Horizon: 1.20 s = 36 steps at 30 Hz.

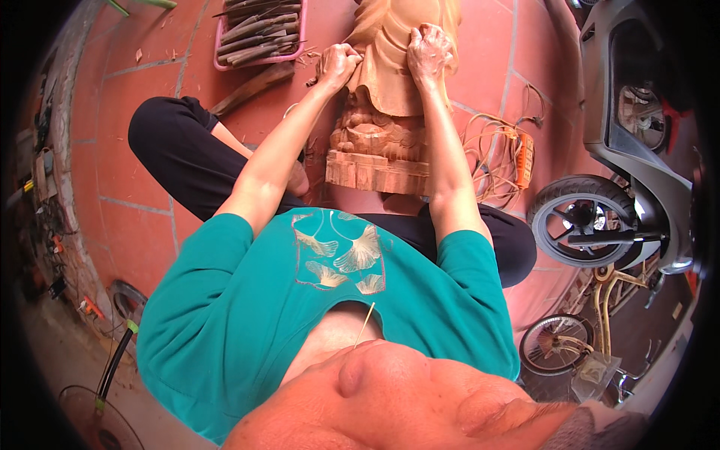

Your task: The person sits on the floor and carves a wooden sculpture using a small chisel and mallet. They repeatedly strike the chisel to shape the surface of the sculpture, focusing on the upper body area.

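Note:
A carved wooden statue (394,75) lies in front of me, with smooth drapery folds on its upper part and a rougher, darker carved base (379,172) toward me. My left hand (339,66) is closed against the left edge of the drapery; what its fingers hold, if anything, is hidden. On the right side of the drapery rests my right hand (430,52), fingers curled and pressed to the wood. Whether something small sits under those fingers cannot be made out. Both forearms reach forward on either side of the base.
A pink basket (259,64) of long-handled tools (259,31) stands front left, beside a wooden piece (255,87). To the right are an orange power strip (524,161) with tangled cord (480,139), a motorbike wheel (581,221) and a bicycle (555,345). Red tiles (135,176) cover the floor.

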Each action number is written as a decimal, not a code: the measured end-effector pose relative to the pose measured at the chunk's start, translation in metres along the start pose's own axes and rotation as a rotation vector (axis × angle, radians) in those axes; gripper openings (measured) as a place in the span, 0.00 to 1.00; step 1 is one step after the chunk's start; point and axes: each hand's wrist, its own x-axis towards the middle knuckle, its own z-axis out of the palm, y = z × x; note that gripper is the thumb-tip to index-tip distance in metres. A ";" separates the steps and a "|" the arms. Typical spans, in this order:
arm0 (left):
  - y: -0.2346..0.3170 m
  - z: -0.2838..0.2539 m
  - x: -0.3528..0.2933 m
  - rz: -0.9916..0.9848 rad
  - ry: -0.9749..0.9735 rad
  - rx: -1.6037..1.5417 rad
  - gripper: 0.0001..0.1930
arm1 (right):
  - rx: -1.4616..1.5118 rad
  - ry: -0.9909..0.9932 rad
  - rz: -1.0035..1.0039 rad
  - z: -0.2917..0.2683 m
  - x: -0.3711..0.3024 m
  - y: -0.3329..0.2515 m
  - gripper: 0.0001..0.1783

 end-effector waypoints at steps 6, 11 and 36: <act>0.004 -0.023 -0.028 -0.054 -0.235 0.068 0.10 | -0.022 0.005 0.022 -0.003 0.001 0.008 0.18; -0.003 0.002 -0.002 0.076 0.004 0.043 0.10 | 0.011 -0.004 -0.004 -0.002 0.000 0.000 0.18; -0.003 -0.022 -0.020 -0.154 -0.255 -0.129 0.11 | -0.013 0.002 0.015 -0.005 0.000 0.008 0.18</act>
